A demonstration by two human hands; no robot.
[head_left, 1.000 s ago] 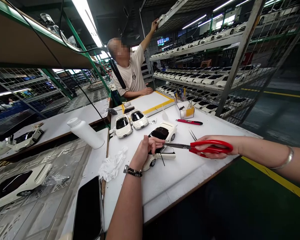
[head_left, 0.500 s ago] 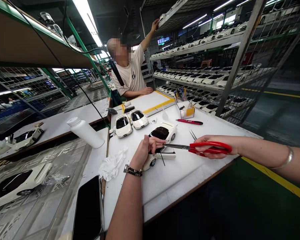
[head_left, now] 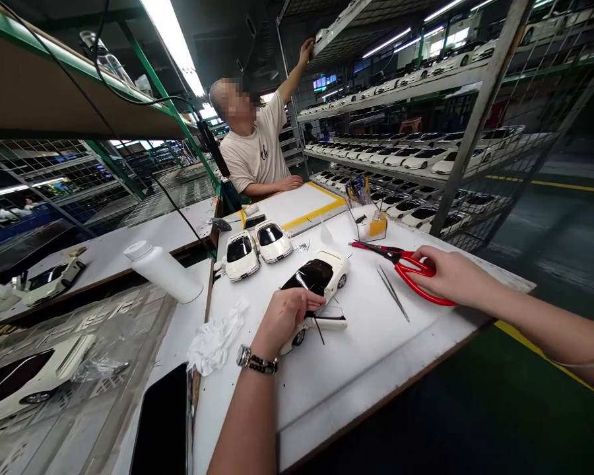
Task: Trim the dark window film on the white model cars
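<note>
A white model car [head_left: 335, 269] with a dark roof and an open side door [head_left: 330, 322] stands on the white table. Over its near side lies my left hand [head_left: 291, 311], with thumb and fingers pressed together by the door opening; what they pinch is hidden. A thin black strip [head_left: 319, 330] sticks out by the door. My right hand [head_left: 443, 274] grips the red handles of a pair of scissors [head_left: 410, 269], whose blades point left, low over the tabletop. Metal tweezers [head_left: 394, 294] lie between the scissors and the car.
Two more white model cars [head_left: 272, 240] stand behind on the left. Crumpled white tissue [head_left: 218, 338], a white bottle [head_left: 162, 269] and a phone [head_left: 162, 422] are to the left. A clear tool box [head_left: 371, 225] stands at the back. A co-worker [head_left: 257, 152] reaches to a rack.
My right hand has moved right and back with the scissors, away from the car, and the tweezers now lie on the table. My left hand stays at the car.
</note>
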